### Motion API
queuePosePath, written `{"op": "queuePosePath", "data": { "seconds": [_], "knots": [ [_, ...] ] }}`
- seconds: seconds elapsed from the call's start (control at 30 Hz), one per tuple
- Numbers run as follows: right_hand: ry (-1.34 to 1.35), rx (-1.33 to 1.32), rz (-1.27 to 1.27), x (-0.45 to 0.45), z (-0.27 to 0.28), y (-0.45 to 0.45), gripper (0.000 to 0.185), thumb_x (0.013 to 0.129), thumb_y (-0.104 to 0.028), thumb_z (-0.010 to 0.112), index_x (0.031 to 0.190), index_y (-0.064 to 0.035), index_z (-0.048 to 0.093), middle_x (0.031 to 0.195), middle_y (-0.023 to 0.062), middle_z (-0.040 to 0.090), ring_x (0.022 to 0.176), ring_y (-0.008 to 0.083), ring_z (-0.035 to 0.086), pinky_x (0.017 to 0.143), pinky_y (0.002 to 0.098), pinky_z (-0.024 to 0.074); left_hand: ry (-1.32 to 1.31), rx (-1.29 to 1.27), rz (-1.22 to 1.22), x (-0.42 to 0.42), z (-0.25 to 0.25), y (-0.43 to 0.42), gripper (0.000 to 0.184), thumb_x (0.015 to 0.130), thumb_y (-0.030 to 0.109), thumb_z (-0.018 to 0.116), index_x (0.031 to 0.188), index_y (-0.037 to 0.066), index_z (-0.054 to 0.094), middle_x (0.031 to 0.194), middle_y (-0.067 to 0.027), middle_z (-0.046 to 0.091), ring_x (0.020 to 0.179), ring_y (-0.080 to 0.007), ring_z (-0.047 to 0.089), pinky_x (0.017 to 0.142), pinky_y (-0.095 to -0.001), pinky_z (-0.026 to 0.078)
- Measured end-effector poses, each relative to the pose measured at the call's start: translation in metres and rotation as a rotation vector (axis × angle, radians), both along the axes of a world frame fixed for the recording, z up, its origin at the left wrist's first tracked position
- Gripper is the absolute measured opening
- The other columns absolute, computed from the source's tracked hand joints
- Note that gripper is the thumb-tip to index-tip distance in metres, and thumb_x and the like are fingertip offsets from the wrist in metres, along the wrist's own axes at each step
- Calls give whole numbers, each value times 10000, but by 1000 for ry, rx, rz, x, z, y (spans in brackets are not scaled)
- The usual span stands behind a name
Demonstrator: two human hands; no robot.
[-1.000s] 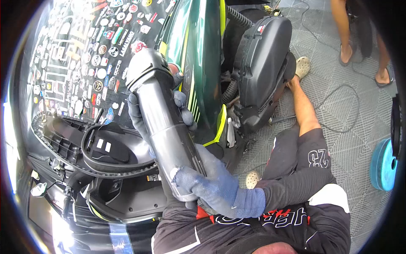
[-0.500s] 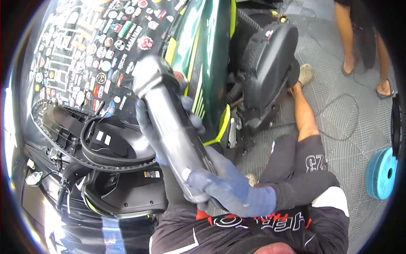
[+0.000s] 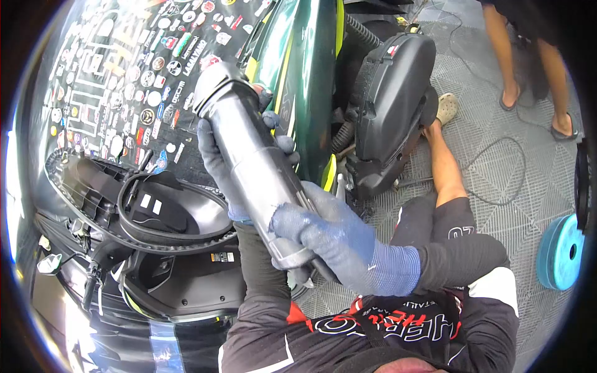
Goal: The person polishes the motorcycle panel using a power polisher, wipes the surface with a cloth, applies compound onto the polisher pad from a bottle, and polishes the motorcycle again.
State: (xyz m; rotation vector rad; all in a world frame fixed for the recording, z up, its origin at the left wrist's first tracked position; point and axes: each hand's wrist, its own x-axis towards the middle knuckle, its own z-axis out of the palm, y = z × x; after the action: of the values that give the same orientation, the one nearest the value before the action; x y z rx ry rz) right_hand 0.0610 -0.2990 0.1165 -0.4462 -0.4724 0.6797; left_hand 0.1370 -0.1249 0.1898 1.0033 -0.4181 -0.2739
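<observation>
With grey floor [image 3: 507, 227] beyond right hand [image 3: 333, 230], grips tube [image 3: 255, 158] from beneath in left hand [image 3: 214, 161], clasps near end in right.

Gloves [image 3: 339, 233] blue | tube [image 3: 258, 174] black | side panel [image 3: 313, 93] green — yellow edging [image 3: 329, 172] | disc [image 3: 555, 258] turquoise | floor [image 3: 500, 230] grey — ribbed pattern

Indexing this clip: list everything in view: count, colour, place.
tube: 1, black, held
scooter: 1, green/black, top
sheet: 1, stickered black, upper left
panel: 1, black, left
handlebar: 1, black, lower left
round object: 1, blue, right
cable: count unclear, dark, right
floor: 1, grey, right
other person: 1, dark clothes, upper right
sandals: 2, dark, upper right
clog: 1, beige, right
shirt: 1, black, bottom
leg: 1, black shorts, right
left hand: 1, blue glove, under tube
right hand: 1, blue glove, lower tube
</observation>
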Motion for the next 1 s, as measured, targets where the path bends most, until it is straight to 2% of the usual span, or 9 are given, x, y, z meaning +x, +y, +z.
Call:
{"op": "queuePosePath", "data": {
  "seconds": [0.27, 0.5, 0.57, 0.63, 0.67, 0.7, 0.8, 0.9, 1.0],
  "knots": [
    [-6, 75, -10, 4, 12, 1, 698, 930, -459, 637, 1390, 14, 409, 923, 83, 596, 644, 117, 619, 517, 243, 527, 47, -64, -187, 16, 12, 4, 857, 974, 588, 524, 1453, -94, 322, 1134, -247, 615, 911, -463, 694, 781, -585, 618],
    [78, 56, -10, 5, 11, 13, 673, 888, -429, 675, 1352, 7, 456, 983, 79, 593, 773, 126, 630, 519, 255, 532, 118, -49, -149, 6, 17, -7, 897, 944, 623, 562, 1444, -87, 336, 1187, -217, 584, 895, -419, 684, 728, -532, 621],
    [81, 67, 20, 10, 11, 16, 697, 873, -433, 685, 1356, 12, 452, 986, 77, 591, 780, 127, 626, 524, 266, 535, 202, -68, -29, 7, 19, -9, 914, 940, 629, 568, 1455, -84, 321, 1213, -221, 582, 930, -405, 686, 731, -518, 606],
    [50, 66, 89, 15, 7, 10, 725, 865, -442, 692, 1368, 13, 436, 1006, 81, 593, 791, 123, 622, 528, 270, 534, -72, 85, -221, 26, 18, 1, 924, 935, 630, 579, 1459, -82, 309, 1251, -226, 577, 970, -387, 682, 754, -502, 587],
    [42, 55, 69, 13, 4, 9, 728, 870, -447, 688, 1375, 10, 430, 1017, 84, 595, 792, 120, 622, 530, 267, 536, -15, 172, 14, 17, 17, 7, 925, 943, 622, 565, 1498, -49, 256, 1277, -242, 566, 1012, -435, 675, 831, -557, 577],
    [35, 45, 47, 11, 0, 6, 731, 876, -452, 684, 1382, 6, 423, 1029, 87, 596, 794, 117, 622, 533, 264, 538, -13, 174, 11, 10, 13, 4, 925, 943, 622, 565, 1498, -49, 256, 1277, -242, 566, 1012, -435, 675, 831, -557, 577],
    [40, 87, 62, -2, -16, -3, 752, 907, -427, 682, 1452, -9, 374, 1106, 95, 597, 817, 118, 632, 542, 261, 554, 91, -23, -260, 9, 1, -1, 908, 970, 589, 522, 1556, 1, 153, 1315, -276, 537, 1080, -555, 630, 910, -695, 516],
    [117, 95, 60, -8, -17, -5, 769, 925, -412, 693, 1491, -21, 348, 1158, 90, 594, 833, 119, 633, 551, 262, 559, 78, 78, -398, 28, -1, 3, 910, 971, 573, 537, 1556, -6, 148, 1334, -280, 523, 1133, -555, 604, 929, -700, 504],
    [146, 91, 51, -10, -17, -3, 767, 920, -425, 696, 1482, -23, 363, 1131, 88, 600, 816, 110, 620, 562, 262, 551, 120, 65, -350, 21, -1, 7, 904, 976, 558, 541, 1560, -7, 145, 1330, -287, 523, 1146, -554, 601, 944, -694, 503]
  ]
}}
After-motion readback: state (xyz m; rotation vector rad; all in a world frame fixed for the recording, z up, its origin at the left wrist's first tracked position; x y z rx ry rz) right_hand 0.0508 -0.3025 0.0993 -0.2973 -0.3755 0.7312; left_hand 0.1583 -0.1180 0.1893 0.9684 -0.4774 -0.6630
